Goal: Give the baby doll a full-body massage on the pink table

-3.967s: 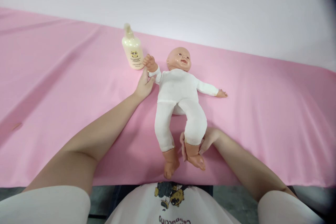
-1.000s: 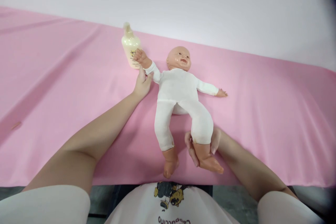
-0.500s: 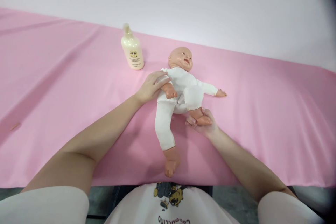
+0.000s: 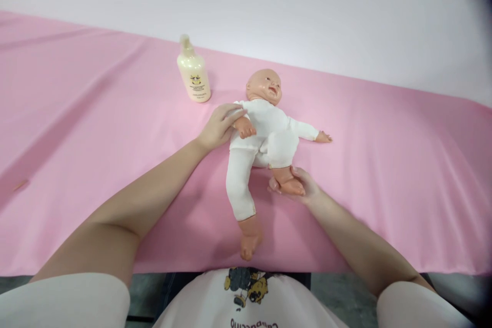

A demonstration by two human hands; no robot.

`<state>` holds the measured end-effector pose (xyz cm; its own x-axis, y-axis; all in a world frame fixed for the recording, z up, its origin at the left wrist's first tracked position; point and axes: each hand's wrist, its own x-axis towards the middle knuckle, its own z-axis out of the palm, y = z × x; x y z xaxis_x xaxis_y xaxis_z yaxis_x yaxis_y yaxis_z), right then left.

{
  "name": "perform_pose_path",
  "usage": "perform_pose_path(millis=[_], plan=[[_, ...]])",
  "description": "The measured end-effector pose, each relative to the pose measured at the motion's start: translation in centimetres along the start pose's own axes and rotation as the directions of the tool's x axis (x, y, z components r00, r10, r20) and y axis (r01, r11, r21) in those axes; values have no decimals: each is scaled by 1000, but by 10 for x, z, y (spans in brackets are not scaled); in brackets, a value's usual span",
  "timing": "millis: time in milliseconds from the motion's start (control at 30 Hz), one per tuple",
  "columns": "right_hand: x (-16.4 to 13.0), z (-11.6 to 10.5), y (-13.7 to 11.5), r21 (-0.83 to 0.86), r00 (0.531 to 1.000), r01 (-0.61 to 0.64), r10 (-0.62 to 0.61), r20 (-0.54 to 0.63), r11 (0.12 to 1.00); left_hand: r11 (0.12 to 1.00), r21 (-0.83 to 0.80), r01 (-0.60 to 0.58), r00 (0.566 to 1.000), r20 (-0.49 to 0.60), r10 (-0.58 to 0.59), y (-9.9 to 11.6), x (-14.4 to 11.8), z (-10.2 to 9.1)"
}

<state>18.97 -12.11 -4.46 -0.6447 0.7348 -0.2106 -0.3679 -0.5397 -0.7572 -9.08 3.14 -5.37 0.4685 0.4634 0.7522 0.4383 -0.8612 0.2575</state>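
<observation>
A baby doll (image 4: pixel 265 128) in a white bodysuit lies on its back on the pink cloth (image 4: pixel 96 128), head away from me. My left hand (image 4: pixel 219 125) grips the doll's right arm and folds it across the chest. My right hand (image 4: pixel 298 187) cups the doll's left foot, and that leg is bent up toward its belly. The doll's other leg lies straight toward me and its other arm stretches out to the right.
A cream lotion bottle (image 4: pixel 193 73) with a pump top stands on the cloth, left of the doll's head. A white wall runs behind the table. The table's near edge is just in front of my body.
One second ago the doll's arm was held out by the bottle and its leg was stretched toward me. I have since folded the arm across the chest and bent the leg up.
</observation>
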Motion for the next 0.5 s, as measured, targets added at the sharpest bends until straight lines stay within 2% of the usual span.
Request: perform_pose_path(millis=[100,200,367,433,500], plan=[[-3,-4,4,-5,987,-92,92,132,996,993,-13,115,991,-67,-115,-8,-3,-1],[-6,-8,7,-25,947,-184,184,262,983,971,-60,231,959,-157,-237,-19,-6,2],[-9,-6,2,-79,868,-262,270,417,962,945,-125,303,912,-251,-326,-33,-9,7],[-8,-2,-4,-137,809,-289,318,495,947,938,-143,316,900,-267,-344,-36,-9,8],[-6,1,-10,-256,686,-321,410,601,912,928,-162,334,889,-273,-368,-41,-10,9]])
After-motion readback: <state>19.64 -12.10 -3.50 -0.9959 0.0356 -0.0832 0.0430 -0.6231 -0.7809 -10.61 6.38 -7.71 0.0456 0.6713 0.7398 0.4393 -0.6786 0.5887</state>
